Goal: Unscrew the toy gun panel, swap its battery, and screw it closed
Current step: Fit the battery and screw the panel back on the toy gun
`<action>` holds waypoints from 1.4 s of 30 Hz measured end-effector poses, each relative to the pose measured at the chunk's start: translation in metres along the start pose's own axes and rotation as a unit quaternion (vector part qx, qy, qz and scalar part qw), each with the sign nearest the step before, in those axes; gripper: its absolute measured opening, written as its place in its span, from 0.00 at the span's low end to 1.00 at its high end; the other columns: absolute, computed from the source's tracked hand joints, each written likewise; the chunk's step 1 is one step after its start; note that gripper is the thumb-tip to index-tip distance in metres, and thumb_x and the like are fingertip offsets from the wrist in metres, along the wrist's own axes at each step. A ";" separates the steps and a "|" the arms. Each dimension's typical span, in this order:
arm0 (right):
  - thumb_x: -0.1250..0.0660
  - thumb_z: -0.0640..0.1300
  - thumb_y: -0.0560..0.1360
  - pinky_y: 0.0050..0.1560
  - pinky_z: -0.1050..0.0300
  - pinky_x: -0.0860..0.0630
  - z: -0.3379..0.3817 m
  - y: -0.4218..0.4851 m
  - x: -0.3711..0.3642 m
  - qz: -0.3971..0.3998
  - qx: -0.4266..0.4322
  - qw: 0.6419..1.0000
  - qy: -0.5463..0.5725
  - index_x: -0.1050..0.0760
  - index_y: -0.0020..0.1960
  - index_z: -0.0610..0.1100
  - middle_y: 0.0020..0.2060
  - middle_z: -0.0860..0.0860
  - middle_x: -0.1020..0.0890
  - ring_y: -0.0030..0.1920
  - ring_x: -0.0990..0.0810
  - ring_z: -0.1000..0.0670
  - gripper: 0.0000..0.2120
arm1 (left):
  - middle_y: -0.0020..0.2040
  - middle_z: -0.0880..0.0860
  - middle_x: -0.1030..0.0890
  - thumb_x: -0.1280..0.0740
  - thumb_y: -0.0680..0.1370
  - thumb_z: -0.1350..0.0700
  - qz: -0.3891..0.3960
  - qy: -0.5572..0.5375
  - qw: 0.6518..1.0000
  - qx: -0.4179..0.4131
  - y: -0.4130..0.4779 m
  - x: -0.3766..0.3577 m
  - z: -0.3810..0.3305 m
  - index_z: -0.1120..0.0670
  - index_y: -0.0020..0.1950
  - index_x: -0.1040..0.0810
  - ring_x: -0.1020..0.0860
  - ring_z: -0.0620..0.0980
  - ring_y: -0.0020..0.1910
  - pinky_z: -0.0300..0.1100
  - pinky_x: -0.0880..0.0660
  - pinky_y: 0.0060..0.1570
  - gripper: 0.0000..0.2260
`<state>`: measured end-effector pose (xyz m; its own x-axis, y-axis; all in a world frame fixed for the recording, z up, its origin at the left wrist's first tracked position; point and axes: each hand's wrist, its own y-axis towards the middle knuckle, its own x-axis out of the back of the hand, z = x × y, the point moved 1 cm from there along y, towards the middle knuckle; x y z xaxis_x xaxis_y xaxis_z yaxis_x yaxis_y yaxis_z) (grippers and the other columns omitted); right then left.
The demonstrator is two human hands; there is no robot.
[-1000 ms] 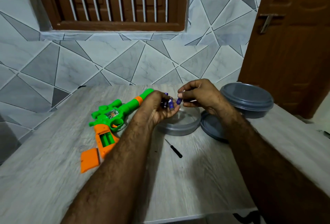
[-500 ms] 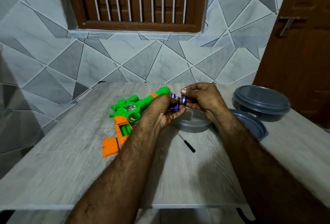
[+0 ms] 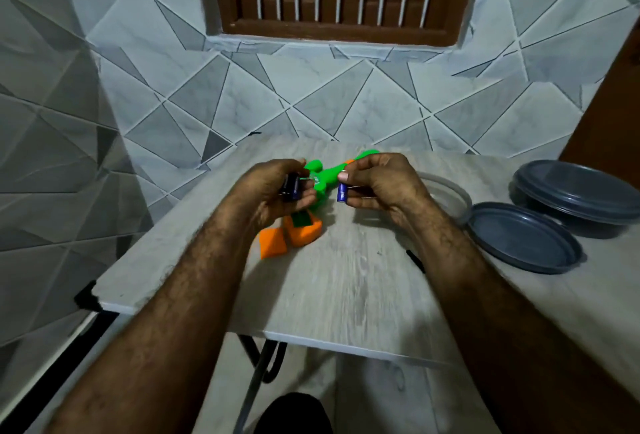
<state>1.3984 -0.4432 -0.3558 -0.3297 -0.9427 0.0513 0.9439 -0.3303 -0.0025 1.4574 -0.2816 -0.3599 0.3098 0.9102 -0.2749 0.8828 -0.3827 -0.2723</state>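
— Starting at the left, what do you see?

— The left hand (image 3: 273, 191) hovers above the table (image 3: 346, 295), fingers curled round a small bunch of dark and blue batteries (image 3: 291, 186). How many, I cannot tell; it is blurred.

— And the gun?

— The toy gun (image 3: 327, 179) lies on the table below and between the two hands, its green barrel running to the far right. Its orange grip (image 3: 306, 233) points to the near side, with green showing inside it. The orange panel (image 3: 273, 244) lies flat just left of the grip.

— The other hand?

— The right hand (image 3: 384, 184) is raised just right of the gun. Thumb and forefinger pinch a single blue battery (image 3: 342, 193), held roughly upright, and the remaining fingers curl in beneath. The hands are apart.

— Anything more on that side?

— The black end of a screwdriver (image 3: 415, 260) peeps out beside the right forearm. Behind the right hand curves the rim of a clear tub (image 3: 453, 189). Further right a grey lid (image 3: 523, 238) lies flat on the table, and just beyond it, at the far right, sits a grey lidded bowl (image 3: 581, 194).
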 end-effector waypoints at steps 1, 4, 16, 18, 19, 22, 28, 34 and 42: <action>0.26 0.34 0.71 0.31 0.58 0.19 -0.001 0.000 -0.005 0.002 -0.001 1.000 -0.007 0.22 0.45 0.39 0.33 0.45 0.18 0.28 0.19 0.52 0.06 | 0.30 0.56 0.21 0.37 0.81 0.57 -0.016 0.002 1.000 -0.005 0.000 0.009 -0.001 0.59 0.47 0.25 0.20 0.48 0.26 0.40 0.20 0.30 0.06; 0.26 0.35 0.71 0.29 0.60 0.21 -0.005 0.001 -0.020 0.016 0.001 0.999 -0.029 0.21 0.51 0.35 0.34 0.44 0.18 0.26 0.20 0.54 0.10 | 0.37 0.57 0.22 0.36 0.80 0.59 -0.067 0.014 0.997 -0.018 0.000 0.035 0.001 0.59 0.50 0.24 0.21 0.50 0.31 0.41 0.20 0.30 0.04; 0.25 0.31 0.69 0.26 0.59 0.20 -0.019 0.013 -0.057 0.020 0.014 0.991 -0.132 0.24 0.41 0.39 0.34 0.45 0.21 0.28 0.21 0.51 0.08 | 0.38 0.60 0.24 0.35 0.79 0.65 -0.108 0.047 0.993 0.026 0.016 0.054 0.018 0.64 0.47 0.24 0.23 0.52 0.35 0.46 0.19 0.31 0.02; 0.25 0.32 0.69 0.24 0.61 0.22 -0.023 0.015 -0.061 0.008 0.015 0.988 -0.157 0.24 0.40 0.40 0.32 0.45 0.21 0.25 0.22 0.53 0.09 | 0.37 0.60 0.24 0.34 0.78 0.65 -0.110 0.060 0.992 0.032 0.019 0.053 0.020 0.63 0.45 0.24 0.23 0.52 0.35 0.45 0.19 0.32 0.03; 0.25 0.32 0.69 0.23 0.62 0.23 -0.025 0.016 -0.062 0.002 0.017 0.986 -0.168 0.24 0.39 0.40 0.31 0.45 0.21 0.24 0.22 0.54 0.09 | 0.38 0.59 0.24 0.33 0.78 0.65 -0.109 0.066 0.991 0.035 0.020 0.053 0.021 0.63 0.46 0.24 0.23 0.51 0.35 0.44 0.19 0.31 0.02; 0.24 0.34 0.69 0.23 0.64 0.25 -0.027 0.022 -0.064 0.002 0.028 0.981 -0.192 0.24 0.36 0.40 0.30 0.45 0.21 0.20 0.24 0.58 0.09 | 0.40 0.59 0.24 0.31 0.77 0.65 -0.103 0.085 0.990 0.039 0.023 0.053 0.022 0.64 0.51 0.23 0.23 0.50 0.35 0.42 0.20 0.29 0.05; 0.23 0.35 0.67 0.32 0.57 0.20 -0.028 0.029 -0.071 -0.003 0.061 0.967 -0.246 0.24 0.33 0.41 0.30 0.45 0.20 0.27 0.19 0.50 0.10 | 0.38 0.58 0.22 0.27 0.74 0.64 -0.107 0.115 0.986 0.057 0.032 0.055 0.023 0.63 0.52 0.22 0.22 0.48 0.31 0.39 0.19 0.34 0.08; 0.23 0.41 0.65 0.42 0.49 0.17 -0.028 0.027 -0.082 0.000 0.108 0.919 -0.379 0.20 0.34 0.42 0.30 0.46 0.17 0.33 0.16 0.46 0.06 | 0.36 0.57 0.21 0.29 0.75 0.66 -0.114 0.125 0.984 0.062 0.033 0.054 0.025 0.62 0.44 0.21 0.22 0.47 0.30 0.39 0.19 0.36 0.02; 0.24 0.45 0.69 0.49 0.53 0.20 -0.019 0.021 -0.086 0.013 0.094 0.880 -0.466 0.16 0.42 0.44 0.41 0.46 0.15 0.46 0.17 0.46 0.06 | 0.40 0.58 0.19 0.30 0.76 0.64 -0.123 0.111 0.984 0.064 0.036 0.054 0.028 0.61 0.46 0.17 0.22 0.47 0.31 0.40 0.19 0.42 0.02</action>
<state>1.4464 -0.3704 -0.3794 -0.2321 -0.4728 0.8500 0.9661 -0.2139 0.1448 1.4955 -0.2511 -0.4103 0.1750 0.9844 0.0177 0.8931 -0.1512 -0.4238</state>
